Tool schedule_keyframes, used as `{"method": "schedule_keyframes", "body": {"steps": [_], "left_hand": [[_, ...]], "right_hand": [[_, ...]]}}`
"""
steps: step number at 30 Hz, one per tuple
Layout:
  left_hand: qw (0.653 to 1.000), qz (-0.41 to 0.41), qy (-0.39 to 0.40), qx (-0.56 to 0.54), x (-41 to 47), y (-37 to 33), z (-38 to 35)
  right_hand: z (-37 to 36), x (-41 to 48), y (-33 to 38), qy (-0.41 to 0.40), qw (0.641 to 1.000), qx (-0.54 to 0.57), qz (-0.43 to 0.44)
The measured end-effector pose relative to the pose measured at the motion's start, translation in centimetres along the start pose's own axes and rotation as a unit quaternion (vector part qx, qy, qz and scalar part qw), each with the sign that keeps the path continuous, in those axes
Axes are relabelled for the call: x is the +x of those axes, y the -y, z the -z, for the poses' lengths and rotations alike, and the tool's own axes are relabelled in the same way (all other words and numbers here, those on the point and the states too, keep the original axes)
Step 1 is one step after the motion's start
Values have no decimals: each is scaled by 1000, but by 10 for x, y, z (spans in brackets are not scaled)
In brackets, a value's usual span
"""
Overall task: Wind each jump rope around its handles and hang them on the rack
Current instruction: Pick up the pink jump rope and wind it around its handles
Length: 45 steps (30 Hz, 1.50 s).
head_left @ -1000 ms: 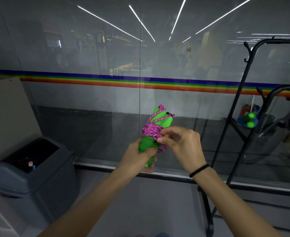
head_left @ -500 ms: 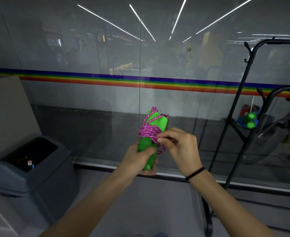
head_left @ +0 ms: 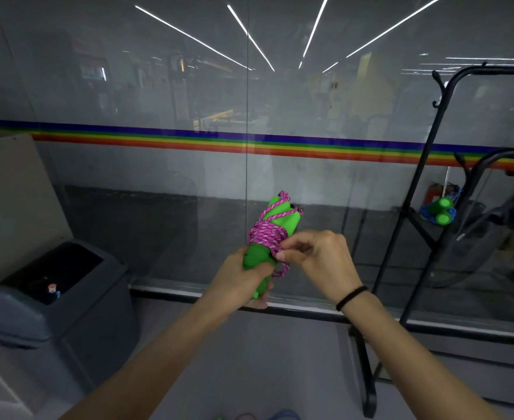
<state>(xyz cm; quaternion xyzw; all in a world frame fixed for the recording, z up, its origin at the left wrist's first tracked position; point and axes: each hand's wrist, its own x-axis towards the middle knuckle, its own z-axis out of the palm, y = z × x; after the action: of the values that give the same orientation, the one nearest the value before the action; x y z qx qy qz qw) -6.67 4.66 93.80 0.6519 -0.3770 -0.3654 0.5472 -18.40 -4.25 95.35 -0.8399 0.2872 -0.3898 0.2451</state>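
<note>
While left grip clasps green handles tilted right | right grip pinches pink rope at the wraps | forearms raised

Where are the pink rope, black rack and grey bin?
Pink braided rope (head_left: 266, 237): head view, coils round the green handles (head_left: 287, 227).
Black metal rack (head_left: 362, 368): head view, its floor leg.
Grey plastic bin (head_left: 92, 328): head view, its front wall.

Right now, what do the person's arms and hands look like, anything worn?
No gloves on the left hand or right hand. Both forearms uncovered, no sleeves in view. Only thing worn: a thin black band round the right wrist. No watch or rings visible.
</note>
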Motion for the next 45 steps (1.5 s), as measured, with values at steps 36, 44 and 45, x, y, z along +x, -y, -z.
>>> {"method": "schedule_keyframes", "body": {"steps": [36, 44, 45], "left_hand": [[971, 144, 180, -56, -4, 0, 22], [962, 172, 188, -94, -3, 2, 31], [959, 174, 193, -115, -3, 2, 31]], "right_hand": [[32, -1, 1, 210, 959, -153, 115], [36, 8, -13, 152, 976, -114, 111], [35, 9, -16, 126, 980, -112, 110]]}}
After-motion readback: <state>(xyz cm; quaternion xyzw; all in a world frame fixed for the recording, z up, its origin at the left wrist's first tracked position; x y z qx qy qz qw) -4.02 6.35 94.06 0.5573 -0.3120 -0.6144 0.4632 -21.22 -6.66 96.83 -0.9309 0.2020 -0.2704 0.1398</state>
